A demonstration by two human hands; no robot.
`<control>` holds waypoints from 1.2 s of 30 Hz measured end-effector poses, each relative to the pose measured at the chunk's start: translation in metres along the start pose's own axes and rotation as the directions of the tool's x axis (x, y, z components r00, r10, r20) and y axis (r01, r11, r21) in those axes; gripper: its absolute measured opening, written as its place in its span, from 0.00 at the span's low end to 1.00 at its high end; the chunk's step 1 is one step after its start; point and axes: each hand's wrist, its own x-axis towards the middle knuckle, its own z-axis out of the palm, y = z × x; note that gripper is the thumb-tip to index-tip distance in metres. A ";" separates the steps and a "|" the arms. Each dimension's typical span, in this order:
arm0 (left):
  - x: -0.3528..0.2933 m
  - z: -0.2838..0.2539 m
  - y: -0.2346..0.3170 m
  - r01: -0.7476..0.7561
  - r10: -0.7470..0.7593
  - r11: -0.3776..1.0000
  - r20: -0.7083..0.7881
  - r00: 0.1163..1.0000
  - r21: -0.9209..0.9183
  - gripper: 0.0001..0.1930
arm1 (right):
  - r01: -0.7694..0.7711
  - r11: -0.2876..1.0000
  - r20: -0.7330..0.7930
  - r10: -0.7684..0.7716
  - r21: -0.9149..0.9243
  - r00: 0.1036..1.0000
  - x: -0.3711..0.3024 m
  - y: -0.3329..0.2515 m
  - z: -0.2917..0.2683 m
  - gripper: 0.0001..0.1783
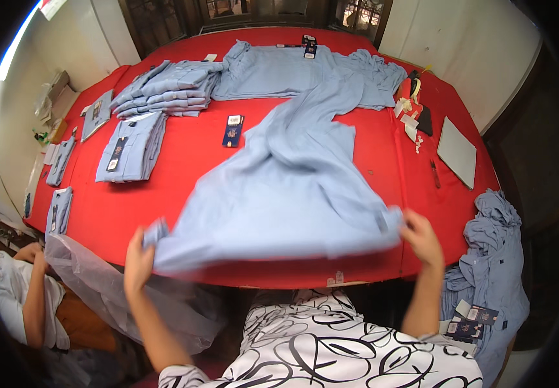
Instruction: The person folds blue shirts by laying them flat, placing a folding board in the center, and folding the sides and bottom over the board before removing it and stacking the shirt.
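A light blue shirt [273, 200] stretches over the red table, its near part blurred by motion and its far part trailing onto other blue garments. At its near left corner my left hand [138, 262] is closed on the bunched cloth. My right hand [420, 238] grips the near right corner. The shirt's near edge hangs in the air close to the table's front edge. A dark blue tag [232, 131] with a white label lies just left of the shirt. Farther back, another blue shirt [263, 72] lies spread flat.
A stack of folded blue shirts [176, 90] stands at the back left, with a tagged folded shirt [131, 147] before it. At right are a white board [457, 152] and a heap of blue garments [496, 258]. A co-worker's arm [33, 297] and a clear plastic sheet [131, 291] are at lower left.
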 end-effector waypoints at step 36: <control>0.404 0.147 0.075 -0.273 0.288 0.958 -0.275 0.917 0.092 0.20 | -0.154 0.537 -0.399 -0.377 -0.829 0.836 0.323 0.032 -0.016 0.23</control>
